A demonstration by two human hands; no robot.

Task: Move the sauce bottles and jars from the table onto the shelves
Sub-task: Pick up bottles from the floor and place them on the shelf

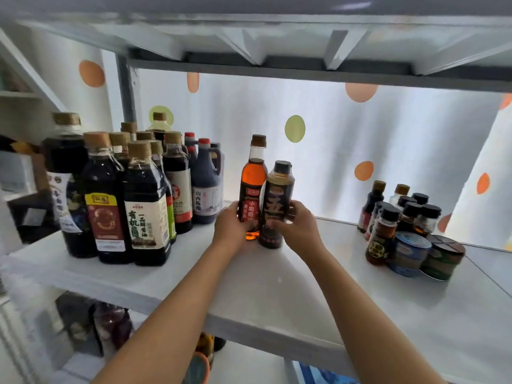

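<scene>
Behind the fingers (pixel 249 225) we see a white sheet (pixel 346 151) with round spots on it. A green spot (pixel 294 132) is up above them, and an orange spot (pixel 363 171) is up and to the right. High up to the left stands a grey post (pixel 126 90) next to one more orange spot (pixel 91 73).

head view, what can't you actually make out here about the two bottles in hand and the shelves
- Amber bottle: lower label hidden by left hand.
- Dark bottle: label partly covered by right hand.
- Lower shelf items: blurred, shaded by the shelf board.
- The table: out of frame.
</scene>
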